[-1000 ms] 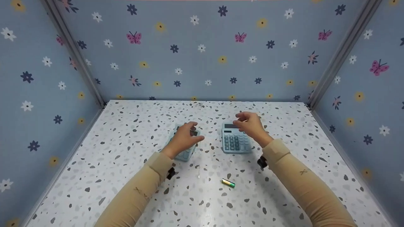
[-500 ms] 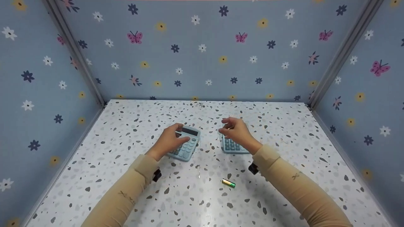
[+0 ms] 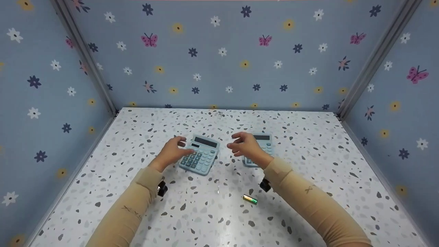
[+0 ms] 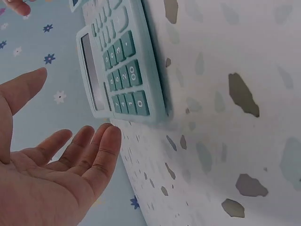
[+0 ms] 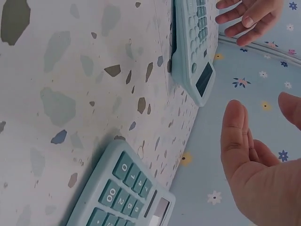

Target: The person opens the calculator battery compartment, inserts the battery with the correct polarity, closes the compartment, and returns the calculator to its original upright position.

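Two light-blue calculators lie face up on the speckled table. The left calculator (image 3: 200, 156) is turned at a slant; the right calculator (image 3: 263, 147) is squarer and partly covered by a hand. My left hand (image 3: 170, 152) hovers at the left calculator's left side, fingers parted from the thumb, holding nothing. In the left wrist view its fingertips (image 4: 112, 134) are near the calculator's corner. My right hand (image 3: 247, 147) hangs over the left part of the right calculator, fingers loosely bent and holding nothing. A green and gold battery (image 3: 250, 199) lies nearer the front.
The white speckled table (image 3: 137, 137) is bounded by blue flowered panels (image 3: 226, 55) at the back and both sides. Grey metal posts (image 3: 85, 58) stand at the rear corners. Small black wrist cameras (image 3: 162, 188) sit under both sleeves.
Both hands have moved left: the left hand from above the left calculator to its left side, the right hand across the right calculator and slightly nearer. Calculators and battery appear to stay put.
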Motion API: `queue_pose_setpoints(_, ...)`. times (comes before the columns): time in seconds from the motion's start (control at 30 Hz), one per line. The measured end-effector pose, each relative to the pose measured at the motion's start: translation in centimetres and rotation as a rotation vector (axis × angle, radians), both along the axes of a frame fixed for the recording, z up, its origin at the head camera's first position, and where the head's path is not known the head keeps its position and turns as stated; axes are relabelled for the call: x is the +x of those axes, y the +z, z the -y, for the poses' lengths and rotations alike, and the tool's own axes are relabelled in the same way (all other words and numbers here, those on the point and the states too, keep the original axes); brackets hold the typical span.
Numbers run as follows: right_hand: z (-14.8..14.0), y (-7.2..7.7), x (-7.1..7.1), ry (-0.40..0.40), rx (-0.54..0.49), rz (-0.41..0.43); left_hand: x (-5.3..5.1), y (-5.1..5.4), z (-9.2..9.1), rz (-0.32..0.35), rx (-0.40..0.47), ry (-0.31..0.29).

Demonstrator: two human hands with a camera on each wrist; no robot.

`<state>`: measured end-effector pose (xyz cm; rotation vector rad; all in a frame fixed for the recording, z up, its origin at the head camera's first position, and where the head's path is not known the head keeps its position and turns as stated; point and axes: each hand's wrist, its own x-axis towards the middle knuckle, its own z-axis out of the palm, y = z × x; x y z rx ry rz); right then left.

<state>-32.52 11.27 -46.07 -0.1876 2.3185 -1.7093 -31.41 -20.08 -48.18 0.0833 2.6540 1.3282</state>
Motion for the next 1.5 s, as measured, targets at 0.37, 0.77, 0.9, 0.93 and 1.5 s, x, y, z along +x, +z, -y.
queue_pose_setpoints(0.37, 2.2, -1.7, -1.3, -0.033, 0.012, 0.157, -0.7, -1.0, 1.2, 0.187, 0.054, 0.073)
queue_pose_setpoints(0.77, 3.7, -4.0, -2.5, -0.049, 0.041, 0.233, -0.4, -2.0, 1.4, 0.226, 0.025, 0.053)
queue_pose_setpoints(0.9, 4.1, -4.4, -2.7, -0.039, 0.053, 0.233, -0.3, -2.2, 1.3, 0.203, -0.006, 0.029)
queue_pose_setpoints(0.93, 4.3, -4.5, -2.8, -0.037, 0.056, 0.237, -0.3, -2.2, 1.3, 0.195, -0.015, 0.022)
queue_pose_setpoints(1.5, 5.9, -4.4, -4.0, -0.032, 0.071, 0.278, -0.2, -3.0, 0.8, 0.128, -0.114, -0.055)
